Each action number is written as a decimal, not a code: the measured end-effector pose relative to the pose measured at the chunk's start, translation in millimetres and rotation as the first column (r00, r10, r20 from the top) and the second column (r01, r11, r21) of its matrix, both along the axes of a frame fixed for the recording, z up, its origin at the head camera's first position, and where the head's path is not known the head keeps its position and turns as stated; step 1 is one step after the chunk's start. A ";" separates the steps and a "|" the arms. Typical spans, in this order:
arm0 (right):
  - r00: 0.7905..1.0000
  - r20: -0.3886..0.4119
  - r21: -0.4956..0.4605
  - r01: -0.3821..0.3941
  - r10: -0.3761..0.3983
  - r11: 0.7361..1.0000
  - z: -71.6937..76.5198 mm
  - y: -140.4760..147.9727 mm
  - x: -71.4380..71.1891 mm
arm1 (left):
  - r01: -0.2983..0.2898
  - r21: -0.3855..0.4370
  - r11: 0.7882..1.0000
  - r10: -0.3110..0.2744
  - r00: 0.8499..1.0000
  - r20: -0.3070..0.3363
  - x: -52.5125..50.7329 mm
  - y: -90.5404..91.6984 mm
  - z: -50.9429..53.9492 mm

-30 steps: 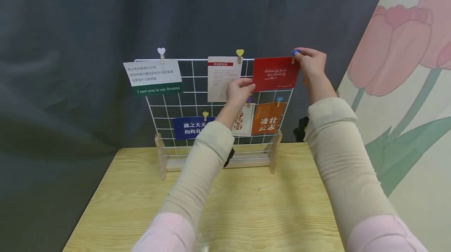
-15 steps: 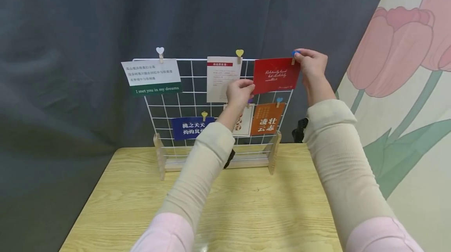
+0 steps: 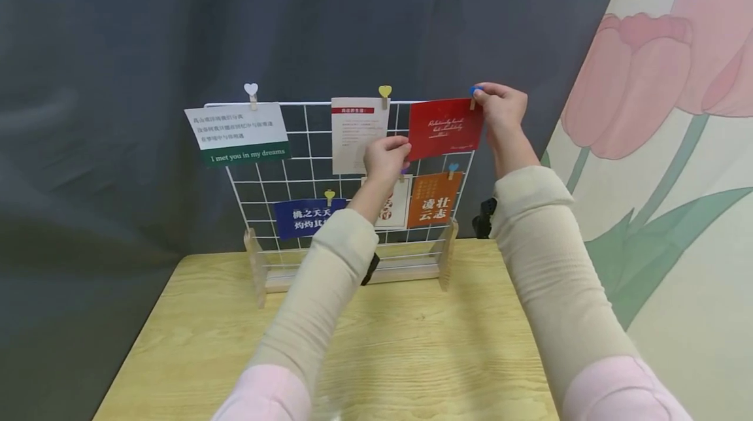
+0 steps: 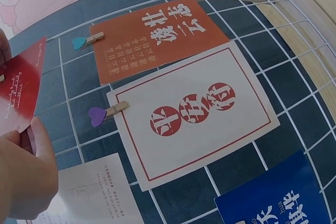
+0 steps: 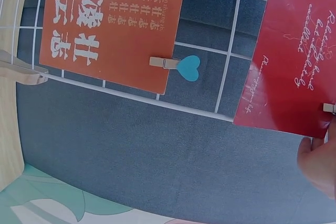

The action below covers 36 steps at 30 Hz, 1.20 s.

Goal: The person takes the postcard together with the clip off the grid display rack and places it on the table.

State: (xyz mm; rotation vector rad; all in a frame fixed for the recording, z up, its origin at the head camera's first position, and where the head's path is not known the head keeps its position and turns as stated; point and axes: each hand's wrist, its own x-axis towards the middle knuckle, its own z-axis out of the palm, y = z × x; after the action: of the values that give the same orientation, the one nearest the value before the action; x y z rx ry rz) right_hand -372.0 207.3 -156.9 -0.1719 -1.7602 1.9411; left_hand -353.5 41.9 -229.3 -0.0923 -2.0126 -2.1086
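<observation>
Backdrop: dark curtain [image 3: 317, 22]. Below it, wooden table [image 3: 423, 342] carrying a white wire grid [image 3: 305, 104] on wooden feet. On the grid: white-and-green card [image 3: 238, 133] upper left, pale card [image 3: 353, 140] upper middle, navy card [image 3: 302, 218], white framed card [image 4: 194, 116] and orange card [image 3: 435, 199] lower down. The red card [image 3: 444, 128] is at the grid's upper right corner, its top edge near the rail.

Left hand [image 3: 384, 159]: thumb and fingers pinch the red card near its lower left corner. Right hand [image 3: 504, 107]: fingers pinch the blue-headed clip [image 3: 475, 90] at the card's upper right corner. Whether the clip bites the wire, cannot tell; its tips are on the card.

Step, judged: fastening the red card. Best done with the left pinch kept light, card flat and level against the wires, and the clip pushed squarely over card and rail together before the right fingers relax. A small tug would test the bite.

Edges: the card's right side slightly overhangs the grid's side wire. Its left side is near the pale card, with the left hand in front of that gap, so little slack there. The purple heart clip [image 4: 106, 113] is just below the left hand; a downward exit risks snagging it. Freest room: above and right.
</observation>
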 end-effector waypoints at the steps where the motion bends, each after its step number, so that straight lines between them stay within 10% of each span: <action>1: 1.000 -0.002 -0.001 0.000 0.000 1.000 -0.1 -1.1 -0.2 | -0.001 0.005 1.000 0.001 1.000 0.004 0.1 -1.0 -0.4; 36: 0.999 0.003 -0.078 0.047 -0.047 0.996 -1.4 0.5 -1.2 | -0.034 0.043 0.999 0.031 0.998 0.052 -0.3 -1.6 -7.7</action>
State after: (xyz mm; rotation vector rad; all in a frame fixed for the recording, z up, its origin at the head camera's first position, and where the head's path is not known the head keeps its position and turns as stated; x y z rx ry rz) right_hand -373.2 207.9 -158.2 -0.2391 -1.6673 1.9776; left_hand -353.8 40.3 -237.1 0.0020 -1.9816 -2.1548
